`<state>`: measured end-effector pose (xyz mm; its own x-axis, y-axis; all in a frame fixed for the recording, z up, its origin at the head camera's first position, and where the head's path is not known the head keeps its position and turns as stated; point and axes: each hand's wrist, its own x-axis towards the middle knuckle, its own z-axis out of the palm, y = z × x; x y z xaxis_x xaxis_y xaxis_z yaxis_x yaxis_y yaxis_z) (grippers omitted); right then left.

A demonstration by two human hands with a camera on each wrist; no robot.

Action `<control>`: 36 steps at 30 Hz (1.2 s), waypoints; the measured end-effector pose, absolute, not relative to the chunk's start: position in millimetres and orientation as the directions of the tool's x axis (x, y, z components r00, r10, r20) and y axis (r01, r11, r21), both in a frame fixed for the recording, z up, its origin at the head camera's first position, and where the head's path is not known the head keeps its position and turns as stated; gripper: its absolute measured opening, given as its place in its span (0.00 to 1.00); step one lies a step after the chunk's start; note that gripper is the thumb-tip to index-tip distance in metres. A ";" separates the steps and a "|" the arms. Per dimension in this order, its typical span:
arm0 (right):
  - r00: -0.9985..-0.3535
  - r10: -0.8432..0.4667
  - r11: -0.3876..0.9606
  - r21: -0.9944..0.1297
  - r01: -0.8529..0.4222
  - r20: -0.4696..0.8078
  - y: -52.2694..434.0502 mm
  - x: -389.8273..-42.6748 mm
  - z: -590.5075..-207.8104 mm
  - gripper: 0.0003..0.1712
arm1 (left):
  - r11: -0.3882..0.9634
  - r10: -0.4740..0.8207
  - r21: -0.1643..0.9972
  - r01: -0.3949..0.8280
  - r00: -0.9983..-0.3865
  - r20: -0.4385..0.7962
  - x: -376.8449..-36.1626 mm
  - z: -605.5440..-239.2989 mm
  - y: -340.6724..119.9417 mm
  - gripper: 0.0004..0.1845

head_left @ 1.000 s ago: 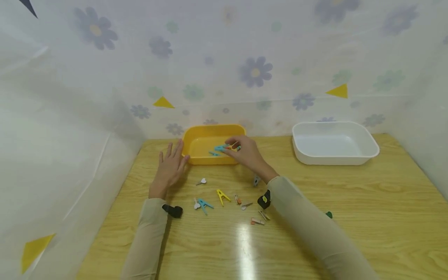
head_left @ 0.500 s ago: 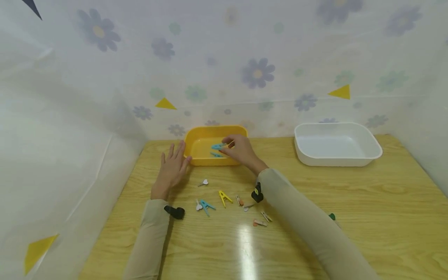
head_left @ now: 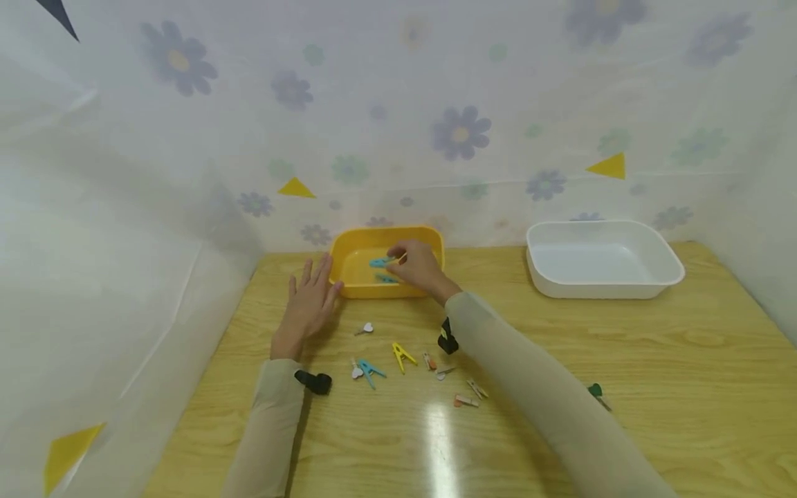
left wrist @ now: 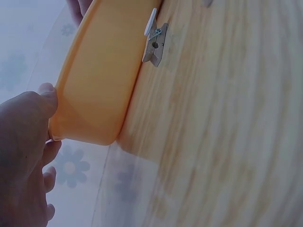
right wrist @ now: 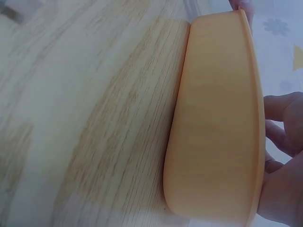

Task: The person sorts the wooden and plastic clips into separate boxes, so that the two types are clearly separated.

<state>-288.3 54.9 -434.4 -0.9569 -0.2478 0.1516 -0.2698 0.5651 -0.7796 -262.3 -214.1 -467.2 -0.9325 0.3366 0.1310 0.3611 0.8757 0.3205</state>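
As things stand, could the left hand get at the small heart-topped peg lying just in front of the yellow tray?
Probably yes. The left hand rests open against the yellow tray, and the heart-topped peg lies on bare table beside it with nothing between them.

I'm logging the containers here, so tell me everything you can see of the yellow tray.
The yellow tray is a shallow, rounded-corner rectangle, apparently plastic, sitting flat at the table's far edge by the flowered sheet. Blue clothespins lie inside. The left hand touches its left corner; the right hand reaches over its rim.
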 end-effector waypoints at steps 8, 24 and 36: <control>-0.966 -0.230 0.574 -0.785 -0.233 0.119 50.2 -296.9 -433.2 0.16 | 0.866 0.338 0.343 0.364 -0.931 0.134 -262.3 -466.0 -210.5 0.37; -0.961 -0.259 0.567 -0.791 -0.229 0.094 39.4 -308.0 -440.4 0.15 | 0.872 0.322 0.346 0.346 -0.938 0.125 -260.2 -472.7 -205.1 0.36; -0.966 -0.254 0.490 -0.855 -0.171 0.048 35.9 -312.2 -439.2 0.21 | 0.877 0.322 0.331 0.349 -0.937 0.135 -262.8 -468.1 -213.3 0.37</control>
<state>-312.2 35.9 -439.2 -0.9660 -0.2540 0.0479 -0.1712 0.4903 -0.8546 -262.8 -213.3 -468.1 -0.9369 0.3223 0.1352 0.3493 0.8768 0.3305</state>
